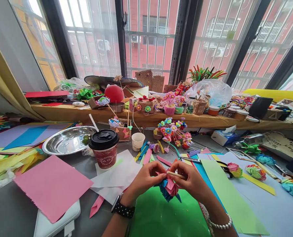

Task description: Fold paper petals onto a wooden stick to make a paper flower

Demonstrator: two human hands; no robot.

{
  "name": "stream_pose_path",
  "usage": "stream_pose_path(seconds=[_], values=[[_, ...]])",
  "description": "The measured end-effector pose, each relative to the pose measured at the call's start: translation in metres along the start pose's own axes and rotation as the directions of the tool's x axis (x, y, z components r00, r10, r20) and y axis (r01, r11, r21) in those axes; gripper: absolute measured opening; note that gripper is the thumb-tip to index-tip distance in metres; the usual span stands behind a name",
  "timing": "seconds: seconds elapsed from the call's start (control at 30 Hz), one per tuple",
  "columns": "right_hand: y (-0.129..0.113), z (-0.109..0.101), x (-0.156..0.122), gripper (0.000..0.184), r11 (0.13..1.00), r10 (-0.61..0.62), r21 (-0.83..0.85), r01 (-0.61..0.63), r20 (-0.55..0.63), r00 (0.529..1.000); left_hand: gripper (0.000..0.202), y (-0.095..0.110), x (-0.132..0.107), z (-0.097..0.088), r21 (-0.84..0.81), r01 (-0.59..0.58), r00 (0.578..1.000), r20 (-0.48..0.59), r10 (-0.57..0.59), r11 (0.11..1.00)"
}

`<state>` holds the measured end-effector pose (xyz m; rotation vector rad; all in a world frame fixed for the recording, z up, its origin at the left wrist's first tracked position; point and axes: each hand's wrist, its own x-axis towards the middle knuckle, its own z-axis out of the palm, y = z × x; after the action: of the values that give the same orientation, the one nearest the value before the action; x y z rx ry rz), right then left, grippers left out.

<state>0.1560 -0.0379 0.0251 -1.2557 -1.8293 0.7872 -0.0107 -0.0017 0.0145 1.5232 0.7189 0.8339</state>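
Between my hands is a folded paper flower (170, 188) with pink and blue petals, above a glossy green surface (158, 217). My left hand (150, 177), with a dotted black watch band at the wrist, pinches the flower's upper pink edge. A thin pale wooden stick (176, 174) is gripped in my right hand (189, 179), its tip against the flower near my left fingertips. My right fingers also touch the top of the flower, though their exact hold on it is hidden. Strips of coloured paper (148, 155) lie just beyond.
A lidded coffee cup (104, 154), a steel plate (54, 141) and a white paper cup (137, 142) stand beyond on the left. Pink paper (54, 187) overlies a white device. At right are green paper (230, 194), scissors (190, 160) and several paper flowers (256, 171). Crafts crowd the windowsill (146, 119).
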Motion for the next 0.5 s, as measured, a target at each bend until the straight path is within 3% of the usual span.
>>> stream_pose_path(seconds=[0.23,0.5], values=[[-0.0017,-0.0048,-0.0021,0.022,0.997,0.018,0.075,-0.024,0.071,0.997,0.027,0.0021,-0.0006,-0.0017,-0.002,0.027,0.999,0.017,-0.027,1.0],[0.0007,0.0001,-0.0024,0.015,1.0,-0.019,-0.009,0.019,-0.013,1.0,0.029,0.0015,-0.0001,0.0004,0.032,0.013,0.998,-0.058,-0.011,0.999]])
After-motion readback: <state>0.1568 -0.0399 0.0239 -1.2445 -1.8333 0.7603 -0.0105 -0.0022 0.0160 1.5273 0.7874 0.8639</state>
